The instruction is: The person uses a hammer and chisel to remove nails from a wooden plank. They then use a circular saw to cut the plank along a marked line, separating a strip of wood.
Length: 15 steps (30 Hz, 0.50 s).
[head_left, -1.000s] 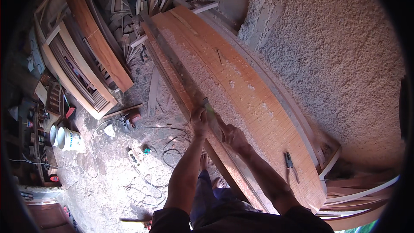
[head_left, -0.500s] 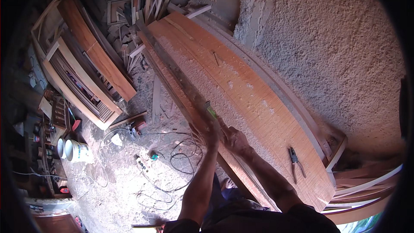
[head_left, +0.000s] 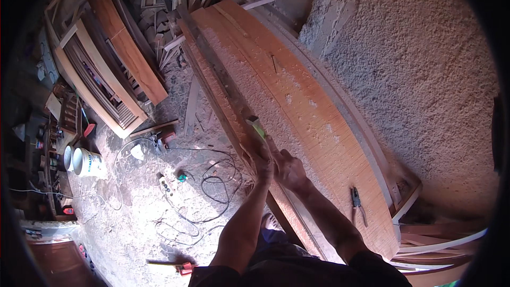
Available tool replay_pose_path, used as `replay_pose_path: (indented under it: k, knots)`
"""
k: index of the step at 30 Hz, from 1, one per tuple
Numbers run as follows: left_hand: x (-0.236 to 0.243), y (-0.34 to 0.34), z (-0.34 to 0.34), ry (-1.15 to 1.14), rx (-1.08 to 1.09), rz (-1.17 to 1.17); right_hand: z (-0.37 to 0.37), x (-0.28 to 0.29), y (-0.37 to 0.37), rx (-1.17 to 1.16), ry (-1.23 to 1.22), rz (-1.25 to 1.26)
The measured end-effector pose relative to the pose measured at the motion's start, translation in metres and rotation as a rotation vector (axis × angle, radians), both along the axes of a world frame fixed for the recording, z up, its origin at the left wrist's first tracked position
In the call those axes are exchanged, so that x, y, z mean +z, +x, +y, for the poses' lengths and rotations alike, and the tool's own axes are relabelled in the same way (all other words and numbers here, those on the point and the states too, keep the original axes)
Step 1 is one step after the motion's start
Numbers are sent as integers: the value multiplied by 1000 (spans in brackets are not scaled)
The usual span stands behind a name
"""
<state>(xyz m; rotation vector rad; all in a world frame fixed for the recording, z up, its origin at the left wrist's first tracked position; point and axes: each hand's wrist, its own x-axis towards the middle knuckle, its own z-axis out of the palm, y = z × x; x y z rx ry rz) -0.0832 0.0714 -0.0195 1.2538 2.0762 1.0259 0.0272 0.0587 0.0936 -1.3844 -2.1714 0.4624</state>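
Observation:
A long narrow wooden board [head_left: 223, 82] with a dark upper face runs along the left side of the workbench. My left hand [head_left: 260, 166] is closed over this board, its fingers wrapped down the left side. Right beside it, my right hand [head_left: 289, 170] is closed on a small green tool [head_left: 258, 128] with a greyish end, held low against the board's face. The tool's exact kind does not show, and its near part is hidden by the fingers. Pliers [head_left: 356, 202] with dark handles and a nail [head_left: 274, 64] lie on the bench top to the right.
Sawdust covers parts of the wide wooden bench top [head_left: 313, 122]. A rough wall [head_left: 404, 74] rises at the right. Wooden frames [head_left: 101, 82] lean at far left, near white buckets [head_left: 87, 163]. A dark cable [head_left: 207, 180] loops over the floor, and a red-ended tool [head_left: 186, 269] lies nearby.
The whole view has shifted slightly, showing more of the red-ended tool on the floor. Both hands remain close together on the board, and the green tool's greyish end shows more plainly.

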Motion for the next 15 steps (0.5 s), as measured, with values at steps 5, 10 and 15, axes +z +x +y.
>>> replay_pose_path:
  k: [5,10,15]
  knots:
    - [1,-1,5,-13,-13,-21,6,4,3,-21,-60,-65]
    - [-5,-3,2,-45,-16,22,2,6,1,-37,-5,12]
    - [-5,-2,3,2,5,-11,9,2,4,-19,15,-72]
